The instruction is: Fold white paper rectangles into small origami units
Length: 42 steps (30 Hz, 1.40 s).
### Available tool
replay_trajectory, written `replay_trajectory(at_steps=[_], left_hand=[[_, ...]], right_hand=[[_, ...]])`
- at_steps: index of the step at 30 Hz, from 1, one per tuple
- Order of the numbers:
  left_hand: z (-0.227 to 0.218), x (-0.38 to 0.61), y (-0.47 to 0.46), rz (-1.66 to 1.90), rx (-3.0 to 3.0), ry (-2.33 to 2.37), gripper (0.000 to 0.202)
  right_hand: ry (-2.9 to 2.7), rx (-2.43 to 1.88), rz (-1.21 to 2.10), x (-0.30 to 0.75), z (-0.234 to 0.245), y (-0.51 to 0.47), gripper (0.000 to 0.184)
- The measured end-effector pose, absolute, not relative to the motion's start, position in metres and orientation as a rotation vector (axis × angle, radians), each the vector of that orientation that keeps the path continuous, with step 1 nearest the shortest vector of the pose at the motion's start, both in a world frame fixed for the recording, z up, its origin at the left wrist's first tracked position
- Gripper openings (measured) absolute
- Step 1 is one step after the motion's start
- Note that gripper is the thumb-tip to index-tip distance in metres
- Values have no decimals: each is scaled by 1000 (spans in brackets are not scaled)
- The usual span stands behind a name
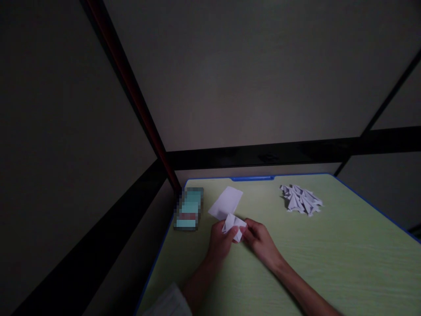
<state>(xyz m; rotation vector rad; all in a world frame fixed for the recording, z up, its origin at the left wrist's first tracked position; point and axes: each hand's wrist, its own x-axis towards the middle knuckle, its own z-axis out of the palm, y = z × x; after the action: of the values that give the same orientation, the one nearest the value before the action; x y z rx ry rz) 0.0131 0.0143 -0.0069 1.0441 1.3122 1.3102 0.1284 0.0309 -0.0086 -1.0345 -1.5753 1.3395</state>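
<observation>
A small piece of folded white paper (232,221) is held between my two hands, above the pale green table. My left hand (221,239) grips its left side, the thumb pressed on top. At its right edge, my right hand (258,235) pinches the paper between thumb and fingers. Parts of the folds are hidden under the thumbs. Just beyond the hands lies a flat white paper sheet (227,201), partly covered by the folded piece.
A phone (189,209), its screen lit and blurred, lies at the table's left edge. Several folded white paper pieces (300,201) sit in a cluster at the back right. The table (345,250) has a blue rim, with walls behind and to the left.
</observation>
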Motion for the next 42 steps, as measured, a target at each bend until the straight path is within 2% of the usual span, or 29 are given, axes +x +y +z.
replay_trajectory(at_steps=[3,8,11,20,23,28,38,42], left_hand=[[-3,15,12,1333,1071,1361,27],[1,9,15,1173,1047,1253,34],[-1,4,19,1175,967,1201,38],[-6,10,17,1091,1101,1265,24],[-10,11,17,1145,1003,1260,25],[-12,8,17,1317,844,1239,30],[-12,9,18,1336,785,1264,30],[-13,11,18,1357,710,1163,26]], right_hand=[[-1584,-1062,1263,130,-9,33,29],[-1668,-1003,1495,142,-3,44,36],[-1722,-984,1511,148,-1,45,38],[-1523,-987,1379,143,-3,46,37],[-1407,-959,1361,139,-1,43,31],[-1356,-888,1364,132,-2,33,39],[-1457,-879,1295,138,4,34,17],[-1423,-864,1365,135,4,33,21]])
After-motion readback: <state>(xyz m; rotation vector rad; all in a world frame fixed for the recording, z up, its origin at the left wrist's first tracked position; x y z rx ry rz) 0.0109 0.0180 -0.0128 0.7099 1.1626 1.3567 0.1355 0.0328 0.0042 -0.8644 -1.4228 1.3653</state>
